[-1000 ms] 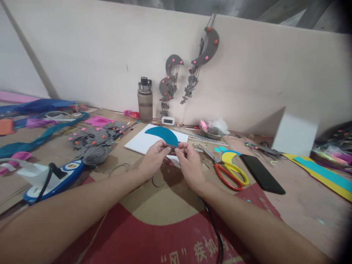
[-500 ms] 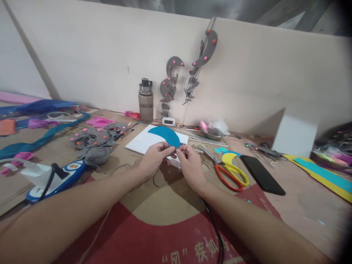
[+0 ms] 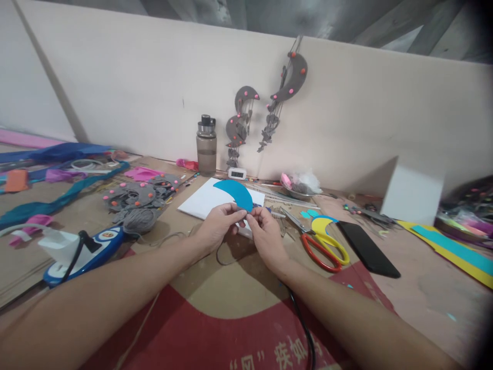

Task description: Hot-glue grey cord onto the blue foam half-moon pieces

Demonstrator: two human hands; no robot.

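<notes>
Two hands, left hand and right hand, pinching blue crescent at its near tip, long axis rising leftward over white sheet, scissors lying rightward.

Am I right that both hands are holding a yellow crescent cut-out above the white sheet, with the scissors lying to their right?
Not quite: in the head view the crescent cut-out held by the left hand and right hand is blue, not yellow. The white sheet and scissors are as you say.
</notes>
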